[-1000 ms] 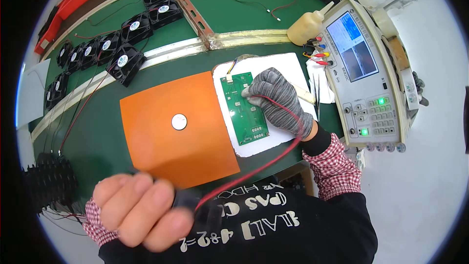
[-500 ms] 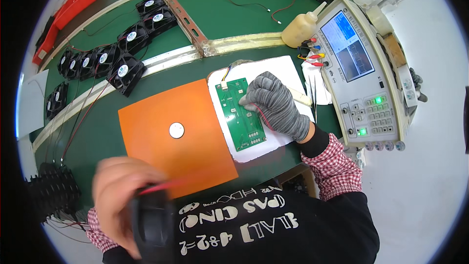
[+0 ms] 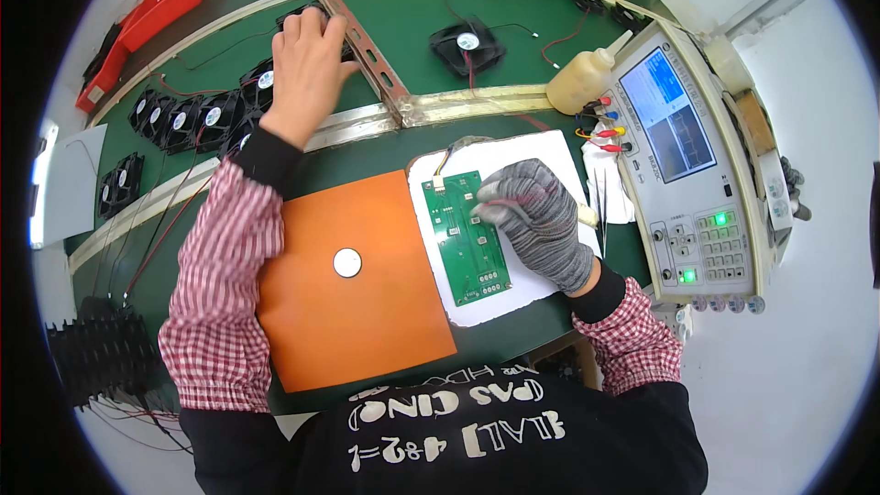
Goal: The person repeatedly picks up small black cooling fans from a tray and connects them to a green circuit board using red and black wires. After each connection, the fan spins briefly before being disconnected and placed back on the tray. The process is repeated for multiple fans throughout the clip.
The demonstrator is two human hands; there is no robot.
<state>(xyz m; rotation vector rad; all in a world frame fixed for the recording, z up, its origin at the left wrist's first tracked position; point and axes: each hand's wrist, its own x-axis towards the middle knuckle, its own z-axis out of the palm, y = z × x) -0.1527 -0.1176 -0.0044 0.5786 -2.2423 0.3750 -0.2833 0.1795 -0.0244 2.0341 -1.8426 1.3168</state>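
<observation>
My left hand, bare, reaches over the row of black cooling fans at the far left. Its fingers are bent forward over a fan beside the metal bar, with the thumb held apart. My right hand, in a grey knit glove, is closed with its fingertips pinched above the green circuit board. A faint red streak, like a blurred wire, crosses the glove; what the fingertips hold is hidden. The board lies on a white pad. A single fan with a red wire lies behind the rail.
An orange sheet with a white disc lies left of the pad. At right stand a tester with a lit screen and a cream squeeze bottle. A perforated metal bar and red bins are farther back.
My left hand has moved from the near left, where it held a black fan, up to the far row of fans. A fan now lies behind the rail. My right hand stays over the board.
</observation>
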